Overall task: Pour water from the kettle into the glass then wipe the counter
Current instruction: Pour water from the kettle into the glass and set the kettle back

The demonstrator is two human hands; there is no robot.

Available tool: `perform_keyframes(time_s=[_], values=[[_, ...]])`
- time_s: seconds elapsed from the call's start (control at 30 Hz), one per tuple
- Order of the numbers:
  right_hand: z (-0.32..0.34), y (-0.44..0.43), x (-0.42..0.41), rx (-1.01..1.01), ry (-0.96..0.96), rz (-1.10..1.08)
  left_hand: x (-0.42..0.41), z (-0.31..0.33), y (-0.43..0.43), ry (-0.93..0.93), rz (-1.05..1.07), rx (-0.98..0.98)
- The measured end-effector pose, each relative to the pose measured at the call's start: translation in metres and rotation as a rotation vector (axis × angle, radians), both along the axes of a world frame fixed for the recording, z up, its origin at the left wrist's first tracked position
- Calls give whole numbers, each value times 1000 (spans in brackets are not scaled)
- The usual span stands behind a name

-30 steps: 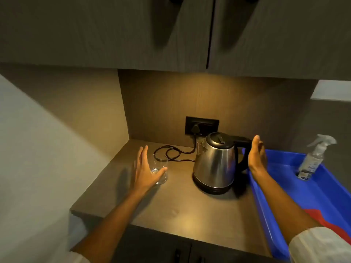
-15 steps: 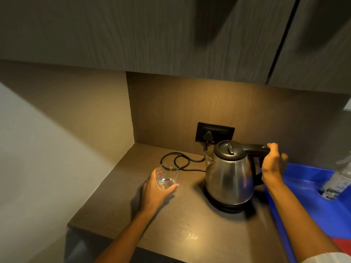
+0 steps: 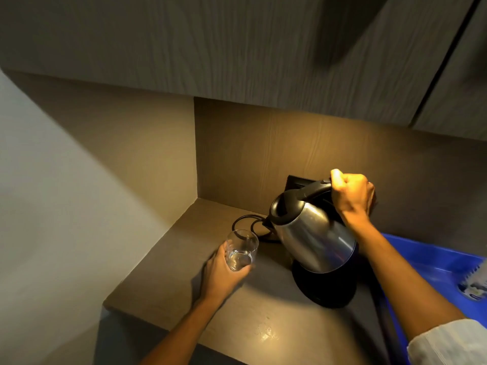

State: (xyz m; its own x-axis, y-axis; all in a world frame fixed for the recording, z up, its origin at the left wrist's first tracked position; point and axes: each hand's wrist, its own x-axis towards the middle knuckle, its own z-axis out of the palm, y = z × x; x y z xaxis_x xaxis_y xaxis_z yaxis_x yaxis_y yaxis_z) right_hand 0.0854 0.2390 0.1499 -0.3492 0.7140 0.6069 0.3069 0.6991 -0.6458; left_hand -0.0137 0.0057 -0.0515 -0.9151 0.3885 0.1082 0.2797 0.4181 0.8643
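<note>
Brown counter (image 3: 263, 320): my right hand (image 3: 351, 192) grips the heavy steel kettle (image 3: 313, 233) by its handle; left hand (image 3: 224, 270) wraps the fragile glass (image 3: 241, 250).

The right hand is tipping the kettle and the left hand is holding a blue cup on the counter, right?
Not quite. The head view shows the left hand holding a clear glass, not a blue cup. The rest is right: the right hand is tipping the kettle, and the glass is on the counter.
</note>
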Motion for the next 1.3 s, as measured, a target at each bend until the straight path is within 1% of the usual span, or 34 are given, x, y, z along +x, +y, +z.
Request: perform_keyframes(time_s=[0.13,0.33,0.5,0.73,0.87,1.0,1.13,1.2,1.3], values=[[3,-9,-17,112,-95,40,0,0,0,5,3,-1],[7,-20,-36,236,-154,132,0,1,-1,9,-19,-14],[18,-29,-44,353,-189,138,1,1,-1,30,-1,14],[19,-32,-50,404,-202,185,1,2,-2,69,7,7],[14,-24,-54,396,-226,200,1,3,-2,57,-2,6],[13,-24,-56,394,-258,168,1,4,-3,69,1,10],[13,-26,-53,310,-331,194,1,4,-3,76,6,3],[18,-36,-51,428,-290,133,1,4,-3,84,12,-11],[25,-47,-48,480,-308,133,1,4,-3,75,10,-18]])
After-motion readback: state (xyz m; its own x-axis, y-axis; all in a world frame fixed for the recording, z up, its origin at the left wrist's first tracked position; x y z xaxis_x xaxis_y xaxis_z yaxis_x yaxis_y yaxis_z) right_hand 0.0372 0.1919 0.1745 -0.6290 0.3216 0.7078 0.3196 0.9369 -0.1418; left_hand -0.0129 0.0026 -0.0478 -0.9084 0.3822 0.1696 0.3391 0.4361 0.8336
